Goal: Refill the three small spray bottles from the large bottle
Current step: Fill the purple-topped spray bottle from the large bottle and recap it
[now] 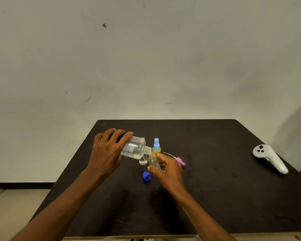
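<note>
My left hand (108, 150) grips the large clear bottle (135, 148), tipped on its side with its open neck pointing right. The neck meets the mouth of a small uncapped clear bottle (154, 161), which my right hand (167, 168) holds upright between thumb and fingers on the dark table (215, 197). Behind it stands a small yellow spray bottle (156, 146) with a blue sprayer on. Another small clear container (143, 161) shows under the large bottle. A purple sprayer head (180, 161) with its tube lies to the right. A blue cap (146, 176) lies in front.
A white handheld controller (269, 158) lies near the table's right edge. A plain wall stands behind the table, and floor shows to the left.
</note>
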